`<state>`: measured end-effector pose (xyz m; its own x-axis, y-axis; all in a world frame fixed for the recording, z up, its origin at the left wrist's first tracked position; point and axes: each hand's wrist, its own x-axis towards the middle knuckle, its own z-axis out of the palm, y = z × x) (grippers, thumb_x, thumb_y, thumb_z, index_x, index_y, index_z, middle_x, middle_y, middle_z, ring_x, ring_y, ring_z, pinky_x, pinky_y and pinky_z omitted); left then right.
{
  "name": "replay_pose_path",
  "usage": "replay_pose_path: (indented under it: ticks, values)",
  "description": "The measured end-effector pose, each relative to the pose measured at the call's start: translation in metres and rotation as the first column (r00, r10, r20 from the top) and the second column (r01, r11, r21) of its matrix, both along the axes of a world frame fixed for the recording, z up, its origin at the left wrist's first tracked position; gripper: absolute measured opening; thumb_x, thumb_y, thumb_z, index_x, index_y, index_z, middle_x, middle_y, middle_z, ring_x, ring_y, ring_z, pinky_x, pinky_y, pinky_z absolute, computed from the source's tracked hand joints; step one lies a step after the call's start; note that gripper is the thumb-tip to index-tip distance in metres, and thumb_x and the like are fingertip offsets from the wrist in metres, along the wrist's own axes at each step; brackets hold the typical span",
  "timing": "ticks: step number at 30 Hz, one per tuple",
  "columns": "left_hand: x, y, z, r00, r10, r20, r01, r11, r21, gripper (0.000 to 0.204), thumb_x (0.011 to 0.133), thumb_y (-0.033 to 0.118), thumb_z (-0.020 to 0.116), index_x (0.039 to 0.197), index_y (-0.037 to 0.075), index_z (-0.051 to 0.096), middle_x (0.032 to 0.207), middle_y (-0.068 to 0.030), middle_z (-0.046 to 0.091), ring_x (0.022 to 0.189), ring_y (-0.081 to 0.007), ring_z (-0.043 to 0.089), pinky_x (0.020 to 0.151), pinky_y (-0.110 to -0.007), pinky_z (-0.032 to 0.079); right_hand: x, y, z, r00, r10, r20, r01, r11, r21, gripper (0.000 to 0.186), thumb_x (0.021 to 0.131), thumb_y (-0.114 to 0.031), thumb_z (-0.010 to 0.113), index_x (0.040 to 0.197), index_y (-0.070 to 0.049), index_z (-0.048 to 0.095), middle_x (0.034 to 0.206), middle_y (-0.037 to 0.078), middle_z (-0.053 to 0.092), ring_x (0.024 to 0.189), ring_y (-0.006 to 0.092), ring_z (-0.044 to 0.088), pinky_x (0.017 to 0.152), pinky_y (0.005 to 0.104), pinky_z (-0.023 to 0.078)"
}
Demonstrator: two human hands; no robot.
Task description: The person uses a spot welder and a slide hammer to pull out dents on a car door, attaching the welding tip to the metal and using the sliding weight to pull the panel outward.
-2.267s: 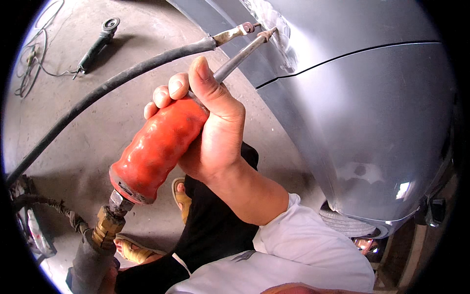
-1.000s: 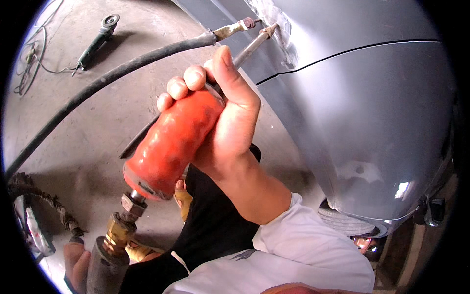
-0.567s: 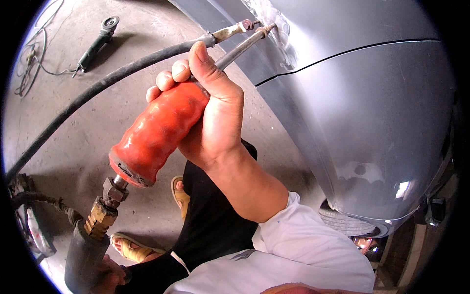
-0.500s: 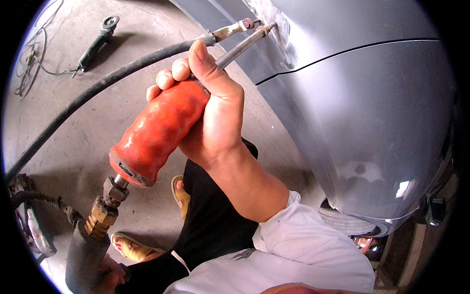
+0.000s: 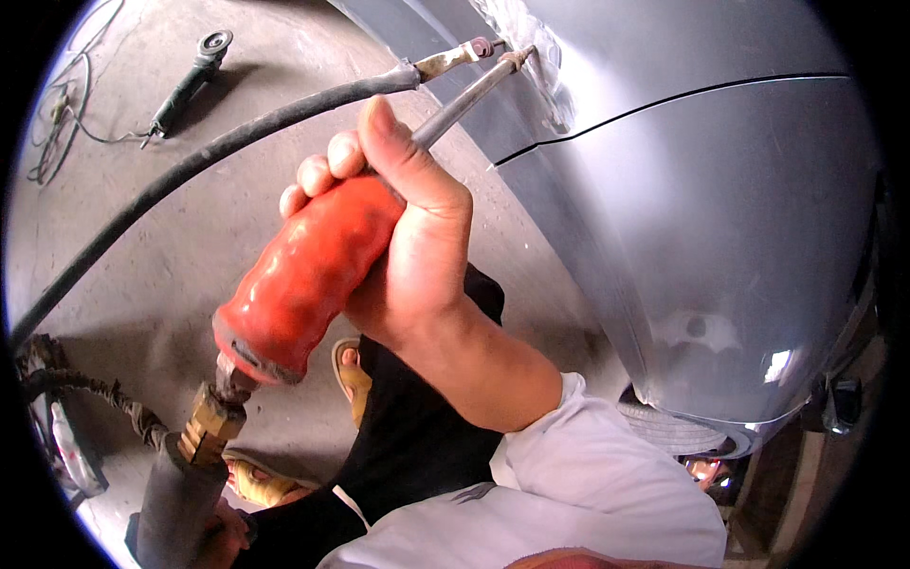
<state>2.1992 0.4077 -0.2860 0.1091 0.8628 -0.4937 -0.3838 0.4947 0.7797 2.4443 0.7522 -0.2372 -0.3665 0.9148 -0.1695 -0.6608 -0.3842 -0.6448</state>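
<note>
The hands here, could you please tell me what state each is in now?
Left hand: mostly hidden by the dark handle; cannot be told.
Right hand: closed around the red grip.

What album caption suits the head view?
Right hand grips a red slide-hammer weight, the rod tip at a scraped patch on a grey car.

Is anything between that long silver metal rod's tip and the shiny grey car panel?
Nothing visible: the rod appears to meet the panel at its tip. The thick black cable ends beside it, not between.
</note>
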Motion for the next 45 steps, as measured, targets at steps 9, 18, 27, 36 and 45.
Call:
replay_pose_path:
  ticks: [9, 18, 27, 36, 45]
  values:
    - [0.001, 0.009, 0.001, 0.983, 0.005, -0.185, 0.002, 0.999, 0.037, 0.037, 0.097, 0.015, 0.067, 0.126, -0.006, 0.058, 0.088, -0.008, 0.061, 0.077, -0.0177, 0.056, 0.071, -0.033, 0.048, 0.012, 0.001, -0.001, 0.994, -0.025, -0.11, 0.031, 0.998, 0.058, 0.034, 0.096, -0.034, 0.072, 0.076, -0.015, 0.052, 0.074, 0.003, 0.059, 0.073, 0.0166, 0.061, 0.072, 0.0395, 0.056]
    - [-0.001, 0.013, -0.004, 0.973, -0.005, -0.231, 0.019, 0.998, 0.059, 0.035, 0.096, 0.013, 0.067, 0.124, -0.005, 0.059, 0.088, -0.0076, 0.061, 0.077, -0.0184, 0.057, 0.072, -0.034, 0.048, 0.007, 0.005, -0.004, 0.995, 0.031, -0.096, -0.019, 0.992, 0.126, 0.033, 0.096, -0.032, 0.072, 0.076, -0.015, 0.051, 0.076, 0.003, 0.06, 0.076, 0.0167, 0.062, 0.074, 0.0399, 0.057]
    - [-0.01, 0.004, -0.01, 0.936, 0.003, -0.352, 0.029, 0.996, 0.085, 0.034, 0.094, 0.012, 0.068, 0.123, -0.004, 0.06, 0.088, -0.0073, 0.061, 0.078, -0.019, 0.058, 0.073, -0.034, 0.048, 0.008, 0.01, -0.009, 0.998, 0.06, -0.035, -0.054, 0.985, 0.162, 0.037, 0.099, -0.044, 0.065, 0.083, -0.011, 0.06, 0.079, 0.002, 0.059, 0.082, 0.0188, 0.061, 0.08, 0.0414, 0.055]
    - [0.012, 0.054, 0.018, 0.643, 0.218, -0.734, 0.191, 0.882, 0.43, 0.033, 0.092, 0.011, 0.069, 0.121, -0.002, 0.062, 0.089, -0.0069, 0.061, 0.079, -0.0196, 0.059, 0.074, -0.034, 0.049, 0.003, 0.007, 0.003, 0.997, -0.013, 0.071, 0.007, 0.997, 0.083, 0.035, 0.099, -0.042, 0.065, 0.086, -0.011, 0.058, 0.081, 0.001, 0.059, 0.081, 0.0195, 0.061, 0.08, 0.0415, 0.053]
    - [-0.021, 0.053, 0.022, 0.51, 0.205, -0.835, 0.061, 0.96, 0.272, 0.028, 0.09, 0.009, 0.069, 0.116, 0.0, 0.064, 0.089, -0.0065, 0.061, 0.08, -0.0208, 0.059, 0.076, -0.036, 0.049, 0.006, 0.003, -0.007, 0.983, -0.01, -0.185, 0.031, 0.994, 0.109, 0.034, 0.096, -0.031, 0.072, 0.077, -0.014, 0.05, 0.075, 0.003, 0.059, 0.073, 0.0167, 0.061, 0.07, 0.0389, 0.057]
